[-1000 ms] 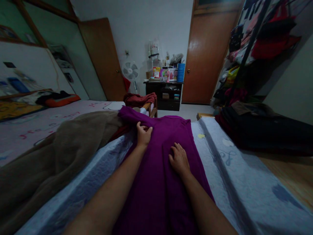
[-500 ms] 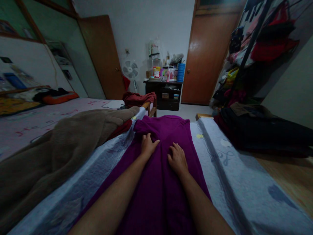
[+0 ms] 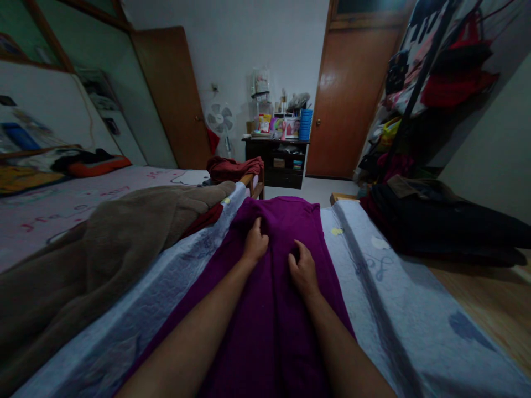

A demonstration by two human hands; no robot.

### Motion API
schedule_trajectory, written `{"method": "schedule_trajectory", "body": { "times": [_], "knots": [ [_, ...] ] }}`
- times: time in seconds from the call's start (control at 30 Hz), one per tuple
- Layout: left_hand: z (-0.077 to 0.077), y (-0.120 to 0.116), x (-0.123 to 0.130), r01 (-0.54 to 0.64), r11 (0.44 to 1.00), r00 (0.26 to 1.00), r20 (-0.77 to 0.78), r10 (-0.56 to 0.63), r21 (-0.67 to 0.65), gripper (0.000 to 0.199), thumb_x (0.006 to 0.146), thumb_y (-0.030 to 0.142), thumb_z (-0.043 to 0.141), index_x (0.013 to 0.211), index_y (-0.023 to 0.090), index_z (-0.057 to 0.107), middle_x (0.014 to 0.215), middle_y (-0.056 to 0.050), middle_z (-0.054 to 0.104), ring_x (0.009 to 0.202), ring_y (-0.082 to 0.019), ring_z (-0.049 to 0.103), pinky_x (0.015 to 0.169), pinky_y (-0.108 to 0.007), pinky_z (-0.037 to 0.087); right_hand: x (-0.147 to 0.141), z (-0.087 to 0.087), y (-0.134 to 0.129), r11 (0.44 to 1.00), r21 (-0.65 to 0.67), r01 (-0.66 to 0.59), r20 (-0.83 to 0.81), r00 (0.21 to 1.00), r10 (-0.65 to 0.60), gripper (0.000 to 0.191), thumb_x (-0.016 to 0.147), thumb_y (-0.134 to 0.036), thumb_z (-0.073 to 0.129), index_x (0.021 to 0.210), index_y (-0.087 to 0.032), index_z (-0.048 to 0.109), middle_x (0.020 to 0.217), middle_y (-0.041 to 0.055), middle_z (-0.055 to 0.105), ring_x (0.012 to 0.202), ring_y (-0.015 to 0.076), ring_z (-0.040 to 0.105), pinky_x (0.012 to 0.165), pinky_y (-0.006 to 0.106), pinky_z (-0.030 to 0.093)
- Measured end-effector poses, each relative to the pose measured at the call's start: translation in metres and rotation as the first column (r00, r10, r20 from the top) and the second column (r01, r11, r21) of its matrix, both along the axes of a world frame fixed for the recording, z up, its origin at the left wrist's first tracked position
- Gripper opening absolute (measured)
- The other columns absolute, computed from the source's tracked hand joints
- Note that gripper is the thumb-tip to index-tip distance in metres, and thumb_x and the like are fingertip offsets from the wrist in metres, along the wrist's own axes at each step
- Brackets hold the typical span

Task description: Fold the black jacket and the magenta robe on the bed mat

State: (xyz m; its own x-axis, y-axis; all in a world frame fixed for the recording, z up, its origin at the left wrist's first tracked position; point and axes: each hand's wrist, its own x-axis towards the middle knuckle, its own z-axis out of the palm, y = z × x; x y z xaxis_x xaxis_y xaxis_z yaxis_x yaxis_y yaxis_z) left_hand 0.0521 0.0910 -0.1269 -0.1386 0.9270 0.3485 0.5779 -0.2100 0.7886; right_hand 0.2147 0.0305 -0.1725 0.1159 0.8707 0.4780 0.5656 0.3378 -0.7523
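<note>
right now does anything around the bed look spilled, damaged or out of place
No spill or damage stands out. The brown fleecy cloth on the left looks untidy, lying rumpled, while the purple cloth in the middle lies fairly flat with a lengthwise crease.

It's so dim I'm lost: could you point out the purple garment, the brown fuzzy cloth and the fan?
Purple garment (image 3: 255, 320), head view: the middle of its spread fabric.
Brown fuzzy cloth (image 3: 120, 237), head view: its broad, rumpled middle.
Fan (image 3: 220, 118), head view: the hub of its blades.
</note>
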Motion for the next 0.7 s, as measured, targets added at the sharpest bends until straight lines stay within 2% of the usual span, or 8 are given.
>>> {"method": "schedule_trajectory", "body": {
  "times": [0.07,0.17,0.27,0.37,0.47,0.57,0.7],
  "knots": [
    [0.005,-0.011,0.006,0.112,0.994,0.971,-0.213,-0.106,0.018,0.066,0.071,0.002,0.046,0.136,0.016,0.047,0.130,-0.010,0.058,0.119,-0.023,0.053,0.107,-0.037,0.037,0.001,0.003,-0.001,1.000,-0.015,-0.020,-0.134,0.991,0.018,0.050,0.087,-0.035,0.045,0.132,-0.013,0.047,0.129,0.0150,0.058,0.120,0.0230,0.054,0.104,0.041,0.041],
    [0.005,-0.028,0.011,0.294,0.954,0.848,-0.444,-0.291,-0.063,0.064,0.074,0.003,0.046,0.135,0.022,0.050,0.126,-0.008,0.060,0.116,-0.023,0.052,0.105,-0.038,0.038,0.003,0.007,-0.003,0.998,-0.043,-0.047,-0.325,0.945,0.030,0.061,0.088,-0.044,0.044,0.140,-0.013,0.033,0.129,0.0161,0.058,0.118,0.0228,0.057,0.099,0.039,0.045],
    [0.000,-0.045,0.009,0.384,0.911,0.766,-0.499,-0.405,-0.150,0.060,0.077,0.007,0.048,0.134,0.026,0.050,0.126,-0.006,0.059,0.113,-0.022,0.052,0.101,-0.037,0.040,0.006,0.009,-0.001,0.995,-0.098,0.014,-0.399,0.916,-0.052,0.068,0.084,-0.051,0.050,0.138,-0.013,0.033,0.125,0.0173,0.060,0.114,0.0250,0.059,0.096,0.040,0.045],
    [-0.003,-0.060,0.000,0.418,0.895,0.743,-0.507,-0.436,-0.157,0.053,0.078,0.010,0.051,0.129,0.026,0.054,0.129,-0.005,0.056,0.117,-0.021,0.050,0.103,-0.036,0.039,0.010,0.007,0.003,0.989,-0.116,0.097,-0.416,0.899,-0.136,0.066,0.081,-0.053,0.054,0.132,-0.014,0.039,0.125,0.0170,0.059,0.112,0.0256,0.059,0.099,0.041,0.043],
    [-0.002,-0.072,-0.018,0.326,0.935,0.769,-0.537,-0.348,-0.140,0.047,0.081,0.013,0.051,0.126,0.024,0.057,0.134,-0.005,0.052,0.121,-0.022,0.047,0.104,-0.035,0.037,0.013,0.002,0.009,0.986,-0.100,0.135,-0.429,0.888,-0.165,0.066,0.081,-0.052,0.054,0.133,-0.014,0.037,0.128,0.0165,0.057,0.115,0.0249,0.056,0.101,0.041,0.041],
    [0.003,-0.084,-0.043,0.136,0.975,0.769,-0.601,-0.217,-0.178,0.046,0.081,0.015,0.053,0.126,0.023,0.057,0.139,-0.008,0.049,0.128,-0.024,0.042,0.107,-0.038,0.034,0.014,-0.004,0.013,0.979,-0.104,0.174,-0.419,0.885,-0.202,0.074,0.080,-0.052,0.056,0.138,-0.013,0.030,0.130,0.0172,0.055,0.117,0.0247,0.056,0.101,0.041,0.042],
    [0.005,-0.102,-0.076,-0.111,0.956,0.703,-0.702,-0.118,-0.272,0.050,0.080,0.021,0.057,0.131,0.022,0.053,0.146,-0.013,0.041,0.135,-0.029,0.035,0.111,-0.042,0.028,0.017,-0.007,0.014,0.965,-0.108,0.240,-0.396,0.880,-0.263,0.090,0.078,-0.052,0.058,0.145,-0.012,0.012,0.135,0.0185,0.050,0.119,0.0243,0.054,0.101,0.039,0.043]
  ]
}}
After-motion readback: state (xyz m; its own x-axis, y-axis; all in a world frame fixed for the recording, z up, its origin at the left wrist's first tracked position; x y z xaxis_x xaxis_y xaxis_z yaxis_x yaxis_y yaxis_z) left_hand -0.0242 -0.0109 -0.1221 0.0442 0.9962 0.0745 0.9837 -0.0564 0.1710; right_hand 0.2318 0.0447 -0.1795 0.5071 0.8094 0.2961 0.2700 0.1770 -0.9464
